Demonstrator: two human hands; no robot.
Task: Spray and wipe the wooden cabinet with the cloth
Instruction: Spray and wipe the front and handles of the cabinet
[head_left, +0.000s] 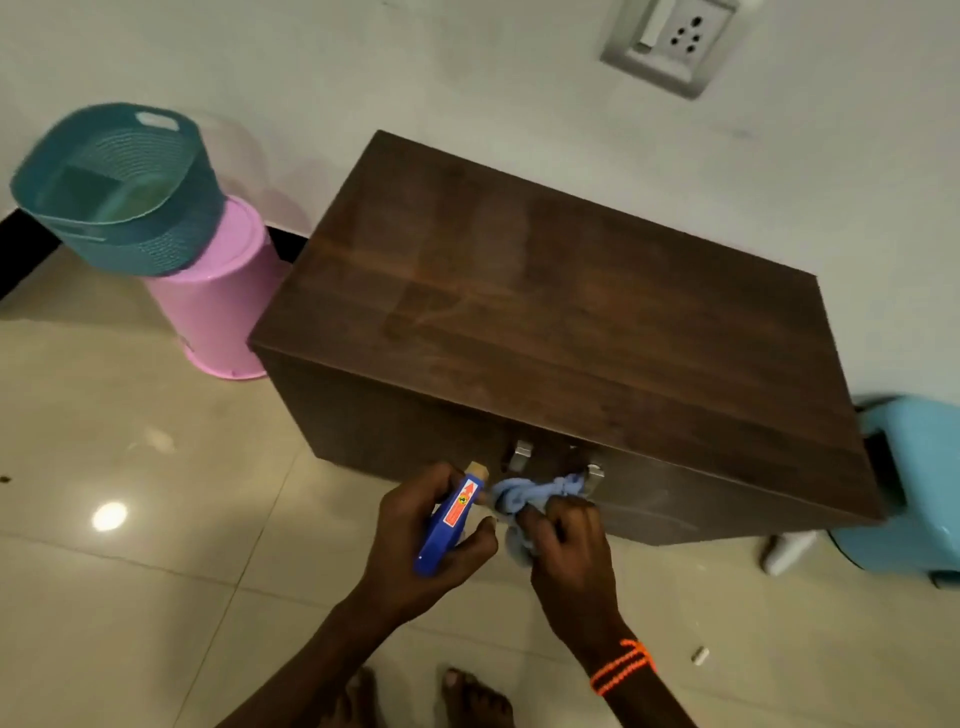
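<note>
A dark brown wooden cabinet (545, 322) stands on the tiled floor against the white wall, with two metal handles on its front. My left hand (415, 545) grips a blue spray bottle (449, 522) with a beige nozzle, held just in front of the cabinet's front face. My right hand (566, 551) clutches a bunched light blue cloth (530, 496) right beside the bottle's nozzle, close to the cabinet handles. The two hands nearly touch.
A teal basket (114, 192) sits on an upturned pink bucket (218, 301) left of the cabinet. A light blue plastic object (909, 493) stands at the cabinet's right. A wall socket (670, 41) is above. My bare feet (426, 696) are on the floor below.
</note>
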